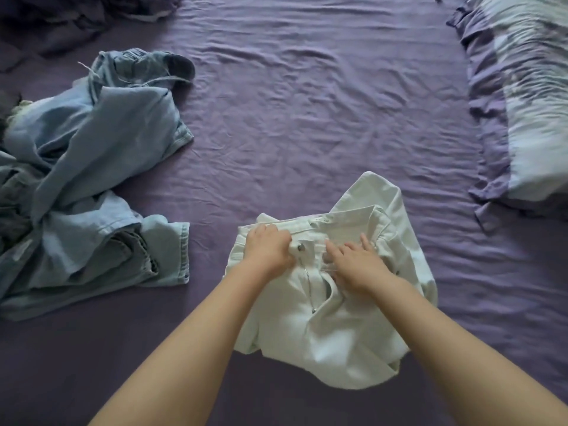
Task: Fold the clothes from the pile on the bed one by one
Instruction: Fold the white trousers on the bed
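The left hand [270,249] is closed on the waistband of the white trousers [332,318], its fingers curled over the band just beside the metal button [299,248]. The right hand [358,265] lies flat with fingers spread on the opposite side of the fly, pressing the cloth down rather than pinching it. Between the two hands the zip [309,290] stands open and runs toward the wearer. The placement suggests that the waist is being squared or the fly closed so that the garment lies even for a fold; which of the two cannot be told.

The white trousers rest bunched on the purple sheet [292,118], near the person, with the waistband turned away and a label visible inside it. The legs are gathered beneath and are not laid out, so the fold proper appears not yet begun.

Well apart on the person's left lies the pile of denim clothes [92,186], crumpled and unfolded, presumably the remaining work. Darker garments [61,23] lie at the far left corner. A patterned pillow [528,103] sits along the right edge, clear of the working space.
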Demonstrator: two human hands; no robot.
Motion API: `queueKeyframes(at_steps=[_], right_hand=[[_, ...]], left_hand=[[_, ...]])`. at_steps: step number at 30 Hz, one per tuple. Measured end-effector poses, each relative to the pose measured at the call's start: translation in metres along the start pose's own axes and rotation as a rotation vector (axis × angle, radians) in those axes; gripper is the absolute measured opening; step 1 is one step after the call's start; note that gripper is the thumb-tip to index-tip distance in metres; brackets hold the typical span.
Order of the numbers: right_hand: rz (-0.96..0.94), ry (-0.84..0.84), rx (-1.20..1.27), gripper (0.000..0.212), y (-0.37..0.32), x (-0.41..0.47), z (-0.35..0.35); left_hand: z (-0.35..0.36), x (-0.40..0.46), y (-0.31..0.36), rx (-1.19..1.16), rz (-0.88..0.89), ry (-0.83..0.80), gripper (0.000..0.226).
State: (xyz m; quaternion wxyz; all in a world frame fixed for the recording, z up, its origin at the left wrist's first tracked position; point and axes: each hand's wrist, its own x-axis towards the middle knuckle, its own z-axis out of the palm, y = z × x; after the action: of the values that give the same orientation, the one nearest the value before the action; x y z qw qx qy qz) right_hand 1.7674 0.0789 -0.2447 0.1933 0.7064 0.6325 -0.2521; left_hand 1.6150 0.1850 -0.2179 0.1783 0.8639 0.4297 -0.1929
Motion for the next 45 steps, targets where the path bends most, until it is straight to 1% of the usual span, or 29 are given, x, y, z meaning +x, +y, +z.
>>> queueKeyframes(at_steps=[1, 2, 3, 5, 7, 8, 9, 10, 11, 12, 13, 14, 16, 18, 21, 24, 26, 28, 31, 33, 37, 40, 43, 45], right_hand=[[0.016, 0.031, 0.010, 0.059, 0.001, 0.000, -0.001], [0.024, 0.087, 0.040, 0.050, 0.004, 0.000, -0.002], [0.024, 0.208, 0.132, 0.037, 0.008, 0.001, -0.003], [0.019, 0.486, 0.427, 0.018, 0.014, 0.001, -0.008], [0.047, 0.664, 0.624, 0.013, 0.019, 0.007, -0.013], [0.053, 0.716, 0.653, 0.014, 0.018, 0.010, -0.014], [0.048, 0.732, 0.650, 0.018, 0.016, 0.013, -0.014], [0.031, 0.718, 0.630, 0.023, 0.011, 0.015, -0.012], [0.009, 0.697, 0.599, 0.029, 0.007, 0.015, -0.009], [-0.001, 0.682, 0.574, 0.037, 0.002, 0.013, -0.004], [0.004, 0.678, 0.568, 0.045, -0.003, 0.007, 0.002], [0.022, 0.691, 0.579, 0.050, -0.009, -0.002, 0.010], [0.063, 0.744, 0.630, 0.054, -0.024, -0.025, 0.026], [0.115, 0.727, 0.660, 0.056, -0.041, -0.044, 0.043], [0.222, 0.551, 0.547, 0.060, -0.056, -0.049, 0.066], [0.283, 0.356, 0.464, 0.077, -0.054, -0.041, 0.075], [0.279, 0.246, 0.441, 0.088, -0.049, -0.036, 0.075], [0.276, 0.182, 0.430, 0.093, -0.046, -0.037, 0.071], [0.246, 0.162, 0.418, 0.097, -0.048, -0.044, 0.067], [0.220, 0.154, 0.405, 0.101, -0.048, -0.048, 0.068], [0.192, 0.180, 0.384, 0.097, -0.049, -0.048, 0.070], [0.202, 0.215, 0.420, 0.096, -0.058, -0.051, 0.078], [0.243, 0.235, 0.482, 0.091, -0.063, -0.052, 0.083], [0.272, 0.233, 0.506, 0.095, -0.063, -0.049, 0.084]], left_hand=[[0.002, 0.001, -0.002, -0.087, -0.004, 0.034, 0.039], [0.004, 0.001, -0.003, -0.170, -0.004, 0.072, 0.039], [0.004, 0.002, -0.003, -0.239, 0.007, 0.115, 0.039], [0.007, 0.005, -0.004, -0.342, 0.006, 0.207, 0.037], [0.009, 0.009, -0.005, -0.372, -0.042, 0.254, 0.040], [0.011, 0.011, -0.005, -0.331, -0.056, 0.268, 0.042], [0.015, 0.011, -0.004, -0.289, -0.055, 0.289, 0.046], [0.021, 0.010, -0.004, -0.258, -0.031, 0.330, 0.047], [0.026, 0.007, -0.003, -0.243, 0.014, 0.411, 0.045], [0.032, 0.003, -0.003, -0.249, 0.064, 0.506, 0.037], [0.037, -0.003, -0.003, -0.269, 0.116, 0.567, 0.026], [0.041, -0.011, -0.001, -0.297, 0.170, 0.591, 0.018], [0.051, -0.027, 0.001, -0.347, 0.272, 0.557, 0.012], [0.058, -0.038, 0.000, -0.368, 0.298, 0.457, 0.014], [0.066, -0.044, -0.007, -0.457, 0.303, 0.333, 0.011], [0.072, -0.050, -0.011, -0.505, 0.275, 0.217, 0.012], [0.077, -0.054, -0.010, -0.496, 0.255, 0.182, 0.015], [0.080, -0.055, -0.007, -0.483, 0.231, 0.196, 0.014], [0.079, -0.052, -0.001, -0.463, 0.182, 0.254, 0.010], [0.078, -0.051, 0.002, -0.462, 0.164, 0.260, 0.009], [0.075, -0.052, 0.004, -0.465, 0.117, 0.243, 0.007], [0.071, -0.051, 0.007, -0.441, 0.097, 0.223, 0.005], [0.072, -0.048, 0.008, -0.423, 0.074, 0.202, 0.010], [0.074, -0.046, 0.008, -0.450, 0.027, 0.179, 0.011]])
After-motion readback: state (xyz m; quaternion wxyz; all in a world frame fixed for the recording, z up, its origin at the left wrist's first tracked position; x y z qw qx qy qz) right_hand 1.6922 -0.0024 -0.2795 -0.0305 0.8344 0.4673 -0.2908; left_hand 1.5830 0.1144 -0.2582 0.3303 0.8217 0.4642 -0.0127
